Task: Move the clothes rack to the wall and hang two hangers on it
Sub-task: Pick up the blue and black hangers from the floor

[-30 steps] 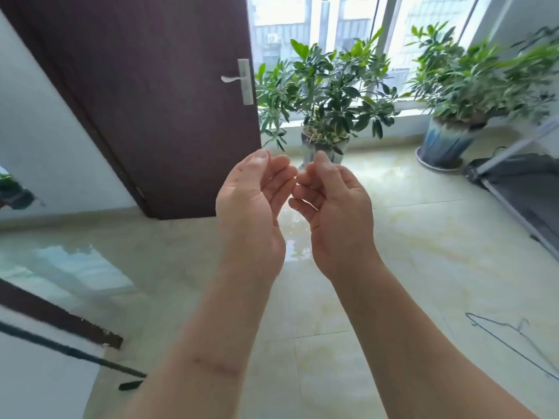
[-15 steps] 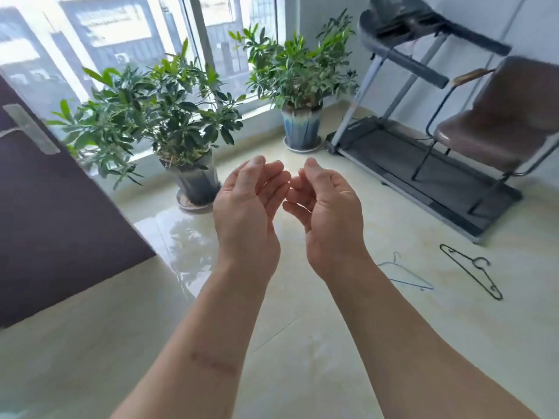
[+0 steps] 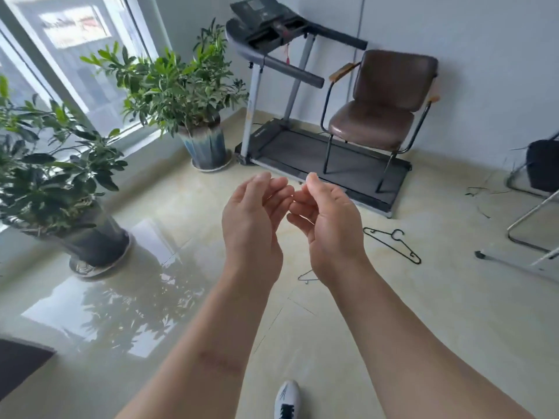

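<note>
At centre frame, my left hand (image 3: 252, 219) and my right hand (image 3: 328, 225) are raised side by side above the floor (image 3: 423, 313), palms turned toward each other, fingers loosely curled and half open; neither hand holds anything, and the fingertips of the two hands come close together without a clear touch. Right of my right hand, a black hanger (image 3: 393, 244) lies flat on the tiles, apart from both hands, its hook pointing toward the treadmill (image 3: 305, 149). A second, paler hanger (image 3: 307, 276) lies on the floor mostly hidden behind my right wrist; only a thin corner of it shows. At the far right edge, slanted metal tubes and a foot bar (image 3: 526, 237) rest on the floor; they may belong to the clothes rack, but too little is in frame for me to tell. A brown chair (image 3: 381, 107) stands with its legs on the treadmill deck, against the pale wall (image 3: 499, 55). A potted plant in a blue striped pot (image 3: 205, 146) stands just beside the treadmill's front end, and a larger plant in a dark pot (image 3: 90, 237) stands at the left near the window (image 3: 69, 40), mirrored in the glossy tiles. At the bottom edge, one white shoe (image 3: 287, 400) shows between my forearms
</note>
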